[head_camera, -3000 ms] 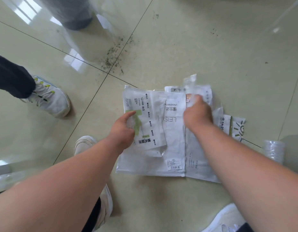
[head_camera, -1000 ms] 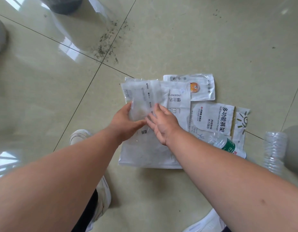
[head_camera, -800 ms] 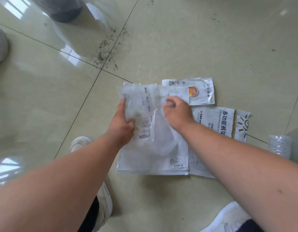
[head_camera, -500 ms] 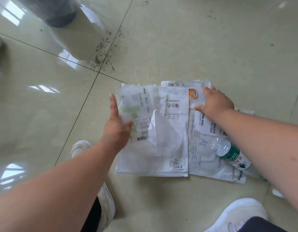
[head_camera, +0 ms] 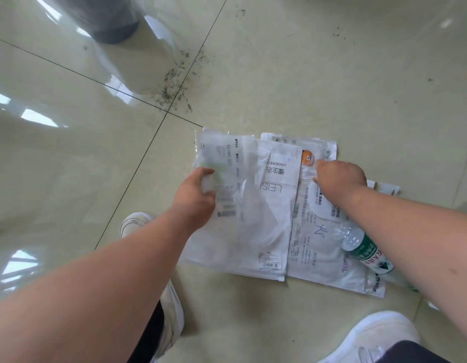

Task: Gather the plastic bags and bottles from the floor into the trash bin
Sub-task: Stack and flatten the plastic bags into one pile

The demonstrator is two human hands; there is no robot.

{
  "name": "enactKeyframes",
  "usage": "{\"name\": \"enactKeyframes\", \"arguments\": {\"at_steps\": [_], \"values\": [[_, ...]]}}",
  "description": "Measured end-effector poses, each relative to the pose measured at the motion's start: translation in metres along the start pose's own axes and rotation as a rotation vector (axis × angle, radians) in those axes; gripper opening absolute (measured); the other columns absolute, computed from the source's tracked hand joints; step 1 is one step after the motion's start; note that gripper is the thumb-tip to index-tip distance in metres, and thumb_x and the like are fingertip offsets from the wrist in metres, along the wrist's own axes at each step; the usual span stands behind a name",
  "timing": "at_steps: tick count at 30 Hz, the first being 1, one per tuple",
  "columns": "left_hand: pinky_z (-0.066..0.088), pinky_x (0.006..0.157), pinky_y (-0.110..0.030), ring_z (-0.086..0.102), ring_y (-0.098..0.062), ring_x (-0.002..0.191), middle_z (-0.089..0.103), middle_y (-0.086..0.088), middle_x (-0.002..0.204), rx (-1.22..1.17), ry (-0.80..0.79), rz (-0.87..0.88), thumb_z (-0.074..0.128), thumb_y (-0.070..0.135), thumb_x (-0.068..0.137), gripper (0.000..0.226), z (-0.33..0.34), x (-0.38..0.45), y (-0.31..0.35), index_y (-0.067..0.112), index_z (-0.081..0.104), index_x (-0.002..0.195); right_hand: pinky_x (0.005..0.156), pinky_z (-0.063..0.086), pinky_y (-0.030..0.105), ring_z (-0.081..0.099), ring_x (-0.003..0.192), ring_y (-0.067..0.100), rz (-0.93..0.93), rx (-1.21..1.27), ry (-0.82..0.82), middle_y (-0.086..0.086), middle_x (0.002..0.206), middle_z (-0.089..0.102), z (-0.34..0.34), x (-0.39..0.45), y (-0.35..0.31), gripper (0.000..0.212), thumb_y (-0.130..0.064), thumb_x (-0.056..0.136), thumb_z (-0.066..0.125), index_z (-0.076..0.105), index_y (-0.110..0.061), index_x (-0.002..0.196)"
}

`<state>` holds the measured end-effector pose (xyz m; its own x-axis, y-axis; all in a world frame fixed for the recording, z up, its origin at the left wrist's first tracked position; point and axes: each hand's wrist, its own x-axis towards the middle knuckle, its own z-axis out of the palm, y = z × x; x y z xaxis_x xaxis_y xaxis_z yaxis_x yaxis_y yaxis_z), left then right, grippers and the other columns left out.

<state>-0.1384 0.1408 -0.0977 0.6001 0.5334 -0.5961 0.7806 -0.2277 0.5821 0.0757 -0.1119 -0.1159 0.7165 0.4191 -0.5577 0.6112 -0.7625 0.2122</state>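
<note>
Under both hands, left hand [head_camera: 194,195] grips clear bag [head_camera: 227,179]; right hand [head_camera: 339,175] pinches packet [head_camera: 319,150].

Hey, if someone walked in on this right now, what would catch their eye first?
Probably the heap of white plastic bags on the floor, with the left hand gripping a clear one and the right hand reaching onto the bag with the orange sticker. A green-labelled bottle lies at the heap's right edge.
</note>
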Motion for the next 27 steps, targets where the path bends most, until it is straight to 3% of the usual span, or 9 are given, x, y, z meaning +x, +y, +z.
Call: {"name": "enactKeyframes", "arguments": {"at_steps": [3,6,10,13,15,19,21,24,27], "values": [[0.044,0.042,-0.015,0.060,-0.013,0.060,0.064,-0.017,0.146,-0.014,-0.029,-0.018,0.042,-0.001,0.100,0.065,-0.005,0.000,-0.004,0.033,0.055,0.154,0.071,0.053,0.036,0.072,0.096,0.035,0.027,-0.016,-0.025,0.012,0.110,0.073,0.006,-0.006,-0.002,0.042,0.006,0.089,0.050,0.058,-0.013,0.125],[0.041,0.039,-0.014,0.057,-0.013,0.059,0.063,-0.022,0.145,-0.015,-0.037,-0.024,0.036,-0.006,0.098,0.070,-0.008,0.001,-0.003,0.029,0.056,0.156,0.075,0.055,0.039,0.072,0.099,0.037,0.076,0.042,0.008,0.015,0.112,0.073,0.003,0.001,0.000,0.049,0.005,0.092,0.045,0.058,-0.015,0.134],[0.044,0.043,-0.014,0.064,-0.021,0.070,0.064,-0.023,0.145,-0.025,-0.033,-0.032,0.037,-0.005,0.096,0.069,-0.010,0.002,-0.003,0.025,0.057,0.156,0.094,0.057,0.047,0.067,0.115,0.043,0.325,0.333,0.083,0.022,0.125,0.068,-0.007,0.015,0.020,0.056,-0.003,0.097,0.049,0.052,-0.021,0.150],[0.063,0.078,-0.033,0.070,-0.046,0.117,0.067,-0.026,0.144,-0.030,-0.035,-0.035,0.048,0.003,0.098,0.060,-0.010,0.002,-0.002,0.024,0.059,0.153,0.099,0.057,0.048,0.066,0.114,0.046,0.400,0.526,0.132,0.025,0.126,0.067,-0.029,0.015,0.024,0.068,-0.009,0.091,0.060,0.047,-0.027,0.156],[0.057,0.101,-0.041,0.067,-0.040,0.129,0.068,-0.019,0.145,-0.053,-0.029,-0.050,0.060,0.018,0.101,0.050,-0.012,0.001,0.000,0.023,0.063,0.150,0.098,0.056,0.044,0.067,0.112,0.045,0.312,0.656,0.187,0.027,0.124,0.069,-0.048,0.006,0.002,0.052,-0.009,0.089,0.062,0.063,-0.013,0.141],[0.048,0.114,-0.037,0.059,-0.022,0.140,0.063,-0.002,0.152,-0.116,-0.039,-0.025,0.072,0.053,0.097,0.059,-0.014,0.000,0.009,0.022,0.067,0.147,0.088,0.057,0.040,0.070,0.099,0.038,0.060,0.832,0.152,0.021,0.105,0.076,-0.066,-0.033,-0.076,0.034,-0.013,0.085,0.064,0.072,-0.003,0.117],[0.049,0.115,-0.041,0.061,-0.020,0.135,0.067,-0.001,0.146,-0.161,-0.031,-0.012,0.071,0.064,0.094,0.066,-0.012,-0.002,0.014,0.020,0.069,0.143,0.086,0.058,0.039,0.070,0.094,0.035,-0.055,0.895,0.087,0.016,0.101,0.076,-0.065,-0.056,-0.115,0.036,-0.015,0.086,0.064,0.070,-0.008,0.121],[0.059,0.096,-0.040,0.074,-0.021,0.104,0.079,0.003,0.111,-0.248,-0.049,0.008,0.067,0.069,0.093,0.057,-0.010,-0.007,0.022,0.018,0.078,0.116,0.080,0.058,0.037,0.070,0.090,0.035,-0.140,0.966,0.005,0.015,0.098,0.076,-0.060,-0.086,-0.159,0.032,-0.017,0.090,0.062,0.069,-0.013,0.121],[0.064,0.093,-0.045,0.081,-0.021,0.095,0.085,0.003,0.098,-0.243,-0.029,0.009,0.072,0.043,0.097,0.025,-0.005,-0.010,0.023,0.021,0.080,0.108,0.079,0.057,0.038,0.069,0.092,0.036,-0.118,1.052,-0.032,0.013,0.097,0.074,-0.048,-0.104,-0.184,0.032,-0.018,0.089,0.057,0.067,-0.017,0.120]]}}
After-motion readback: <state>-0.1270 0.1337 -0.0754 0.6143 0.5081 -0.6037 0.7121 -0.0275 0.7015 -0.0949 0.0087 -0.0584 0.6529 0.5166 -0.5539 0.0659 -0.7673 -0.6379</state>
